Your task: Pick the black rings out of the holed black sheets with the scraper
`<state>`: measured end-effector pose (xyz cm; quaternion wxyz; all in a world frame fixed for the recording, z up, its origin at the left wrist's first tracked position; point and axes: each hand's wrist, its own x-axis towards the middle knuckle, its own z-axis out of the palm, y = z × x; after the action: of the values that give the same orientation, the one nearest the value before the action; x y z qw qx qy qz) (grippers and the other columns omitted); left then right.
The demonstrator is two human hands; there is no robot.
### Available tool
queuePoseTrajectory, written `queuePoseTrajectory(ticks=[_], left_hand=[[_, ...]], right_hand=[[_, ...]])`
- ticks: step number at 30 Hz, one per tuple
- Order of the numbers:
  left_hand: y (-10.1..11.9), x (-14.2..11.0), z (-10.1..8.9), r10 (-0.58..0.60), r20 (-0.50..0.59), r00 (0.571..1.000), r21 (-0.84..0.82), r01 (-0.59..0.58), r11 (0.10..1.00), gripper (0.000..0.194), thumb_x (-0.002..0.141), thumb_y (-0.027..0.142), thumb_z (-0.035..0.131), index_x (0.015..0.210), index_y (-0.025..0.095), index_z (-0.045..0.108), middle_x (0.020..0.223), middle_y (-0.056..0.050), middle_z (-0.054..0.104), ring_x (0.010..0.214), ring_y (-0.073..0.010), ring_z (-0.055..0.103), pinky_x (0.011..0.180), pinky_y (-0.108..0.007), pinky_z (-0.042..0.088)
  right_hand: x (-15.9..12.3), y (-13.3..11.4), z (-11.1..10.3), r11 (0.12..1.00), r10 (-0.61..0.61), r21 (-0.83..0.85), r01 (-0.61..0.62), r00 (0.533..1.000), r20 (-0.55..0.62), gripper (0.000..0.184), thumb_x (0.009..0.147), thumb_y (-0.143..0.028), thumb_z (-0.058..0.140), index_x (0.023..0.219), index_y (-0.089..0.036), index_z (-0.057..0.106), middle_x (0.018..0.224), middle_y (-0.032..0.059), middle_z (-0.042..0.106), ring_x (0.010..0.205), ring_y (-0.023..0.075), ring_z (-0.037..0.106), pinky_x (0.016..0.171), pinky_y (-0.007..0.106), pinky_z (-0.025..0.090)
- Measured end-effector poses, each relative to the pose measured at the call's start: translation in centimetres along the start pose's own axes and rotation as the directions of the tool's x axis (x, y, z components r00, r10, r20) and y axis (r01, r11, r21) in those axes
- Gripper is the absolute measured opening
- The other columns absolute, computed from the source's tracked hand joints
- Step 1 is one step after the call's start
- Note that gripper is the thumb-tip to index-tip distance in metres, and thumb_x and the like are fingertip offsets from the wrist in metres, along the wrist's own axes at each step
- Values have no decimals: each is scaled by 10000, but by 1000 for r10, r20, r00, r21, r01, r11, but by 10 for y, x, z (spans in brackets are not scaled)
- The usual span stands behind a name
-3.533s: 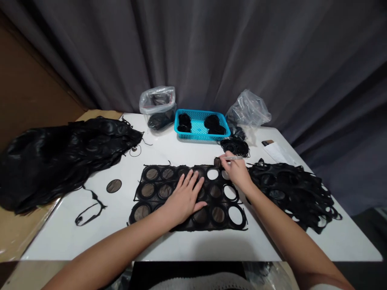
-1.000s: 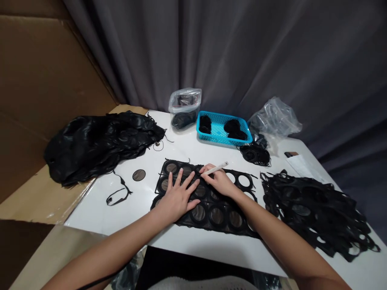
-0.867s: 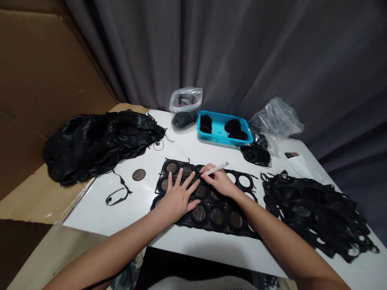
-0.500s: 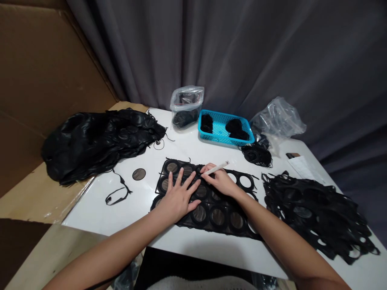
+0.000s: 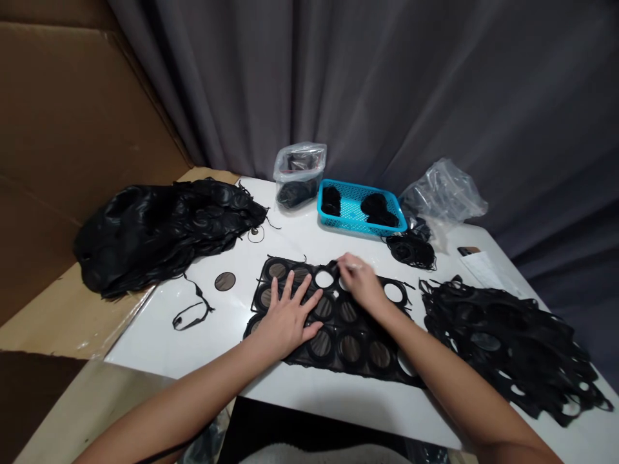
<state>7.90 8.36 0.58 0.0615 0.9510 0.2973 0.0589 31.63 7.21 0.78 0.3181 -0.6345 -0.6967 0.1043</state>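
The black sheet (image 5: 334,328) lay near centre under the left hand (image 5: 290,319), fingers wide; the right hand (image 5: 360,283), pinching a dark piece (image 5: 333,265), hid part. Far stood a blue basket (image 5: 349,209), left a black heap (image 5: 164,227), right a holed pile (image 5: 520,335).

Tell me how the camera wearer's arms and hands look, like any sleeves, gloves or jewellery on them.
The left hand and right hand are bare: no gloves, rings, watch or bracelet show, though the right is slightly blurred. The left forearm and right forearm have no sleeve in view. A thin black cord shows beside the left forearm; whether it is worn is unclear.
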Motion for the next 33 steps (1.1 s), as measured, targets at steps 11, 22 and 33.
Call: queuePoseTrajectory(ticks=[11, 22, 33], left_hand=[[-32, -20, -3, -8, -97, 995, 20, 10, 1000, 646, 949, 487, 565, 1459, 113, 434, 1550, -214, 362, 1457, -348, 315, 1157, -589, 281], [-31, -28, 0, -67, -89, 994, 6, 67, 998, 618, 927, 472, 602, 1459, 191, 460, 1577, -141, 346, 1460, -390, 285, 1149, -609, 278], [-31, -29, 1, -78, -69, 995, 6, 78, 997, 617, 948, 496, 552, 1479, 203, 436, 1595, -120, 317, 1475, -376, 253, 1166, -596, 249]], right_hand=[[31, -32, 21, 970, -19, 241, 10, 999, 36, 143, 942, -293, 492, 862, -229, 591, 908, 49, 700, 846, 208, 648, 779, 324, 478], [29, -42, 39, 913, -91, 408, -30, 957, 274, 119, 914, -256, 538, 807, -212, 565, 995, 51, 621, 943, 199, 593, 886, 357, 436], [17, -53, 53, 963, -251, 159, 220, 945, 210, 134, 959, -189, 461, 891, -217, 573, 1000, 93, 621, 947, 237, 564, 875, 396, 465]])
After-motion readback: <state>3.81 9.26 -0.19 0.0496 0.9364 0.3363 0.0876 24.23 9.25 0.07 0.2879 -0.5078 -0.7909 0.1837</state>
